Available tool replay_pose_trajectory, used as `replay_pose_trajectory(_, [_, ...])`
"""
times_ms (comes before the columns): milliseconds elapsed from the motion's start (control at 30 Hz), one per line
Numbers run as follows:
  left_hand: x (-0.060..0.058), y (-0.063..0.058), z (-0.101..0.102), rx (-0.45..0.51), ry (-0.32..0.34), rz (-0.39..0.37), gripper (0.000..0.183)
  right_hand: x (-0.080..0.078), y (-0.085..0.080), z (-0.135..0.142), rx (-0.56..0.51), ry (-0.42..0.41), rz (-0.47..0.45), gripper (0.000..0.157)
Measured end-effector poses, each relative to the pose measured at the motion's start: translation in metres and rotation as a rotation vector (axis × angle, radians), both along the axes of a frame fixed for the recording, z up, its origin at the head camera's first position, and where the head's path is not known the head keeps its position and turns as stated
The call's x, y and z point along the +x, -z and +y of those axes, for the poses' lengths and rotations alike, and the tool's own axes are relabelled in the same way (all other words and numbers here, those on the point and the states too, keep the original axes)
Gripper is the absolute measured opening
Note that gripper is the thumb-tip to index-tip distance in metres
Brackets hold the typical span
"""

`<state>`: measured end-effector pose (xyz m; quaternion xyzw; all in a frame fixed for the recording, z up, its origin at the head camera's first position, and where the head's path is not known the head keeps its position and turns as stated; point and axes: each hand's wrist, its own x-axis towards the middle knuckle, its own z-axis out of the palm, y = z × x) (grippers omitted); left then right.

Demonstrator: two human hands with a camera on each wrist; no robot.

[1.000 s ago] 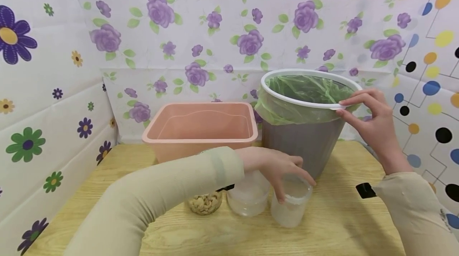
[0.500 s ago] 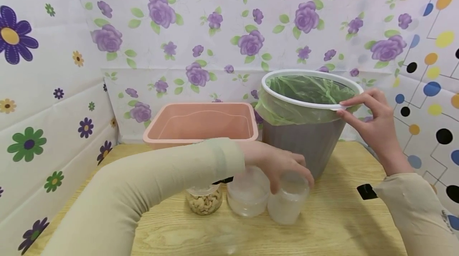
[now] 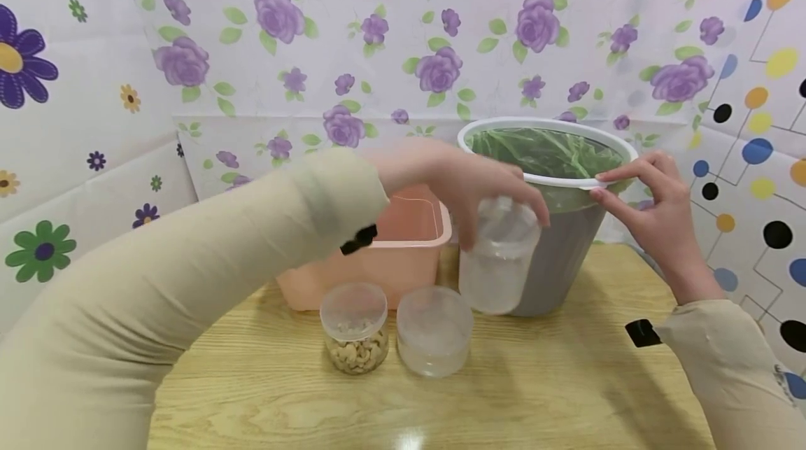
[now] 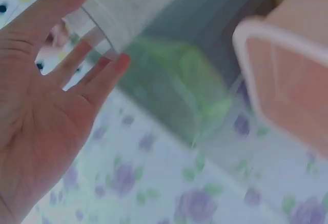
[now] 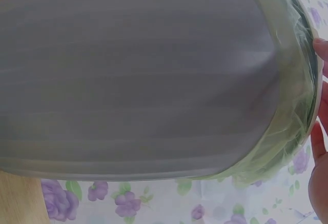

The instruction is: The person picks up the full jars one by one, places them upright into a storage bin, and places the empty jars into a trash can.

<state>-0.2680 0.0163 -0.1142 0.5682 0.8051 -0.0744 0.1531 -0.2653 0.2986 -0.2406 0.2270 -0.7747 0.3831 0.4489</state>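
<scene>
My left hand (image 3: 472,184) grips a clear, frosted-looking plastic jar (image 3: 497,275) near its top. The jar hangs above the table in front of a grey trash can (image 3: 563,261), slightly tilted. In the left wrist view, thumb and fingers curve round the rim of the jar (image 4: 136,8). My right hand (image 3: 658,205) pinches the white rim ring (image 3: 554,181) of the trash can at its right side. A green bag (image 3: 535,149) lines the can and folds over its edge. The right wrist view shows the can's ribbed side (image 5: 138,80) and fingertips at the rim.
A jar of cashews (image 3: 356,348) with a clear lid and a low round clear container (image 3: 434,338) stand on the wooden table (image 3: 315,408). Behind them is a pink plastic basin (image 3: 378,271). Floral sheets (image 3: 378,72) hang at the back and sides.
My left hand has lifted the clear jar off the table, upward and slightly left towards the trash can. The right hand stays at the rim.
</scene>
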Motion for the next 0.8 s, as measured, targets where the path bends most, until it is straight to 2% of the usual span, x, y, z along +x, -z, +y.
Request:
replay_pose_trajectory(133, [0.0, -0.033, -0.015, 0.03, -0.04, -0.009, 0.087, 0.0, 0.0, 0.0, -0.018, 0.005, -0.012, 0.021])
replay_pose_trajectory(233, [0.002, -0.054, -0.027, 0.055, -0.113, -0.027, 0.087, -0.005, 0.003, 0.004, -0.02, 0.006, -0.025, 0.021])
replay_pose_trajectory(367, [0.004, -0.081, -0.041, 0.084, -0.196, 0.033, 0.089, -0.005, 0.004, 0.003, -0.016, 0.009, -0.035, 0.021])
replay_pose_trajectory(500, [-0.002, -0.107, -0.052, 0.146, -0.238, 0.12, 0.093, -0.004, 0.004, 0.001, -0.024, 0.024, -0.039, 0.021])
replay_pose_trajectory(633, [-0.01, -0.125, -0.06, 0.227, -0.308, 0.193, 0.096, -0.003, 0.004, 0.0, -0.023, 0.028, -0.035, 0.021])
replay_pose_trajectory(800, [-0.018, -0.132, -0.066, 0.327, -0.409, 0.307, 0.096, 0.0, 0.001, -0.003, -0.016, 0.014, -0.013, 0.021])
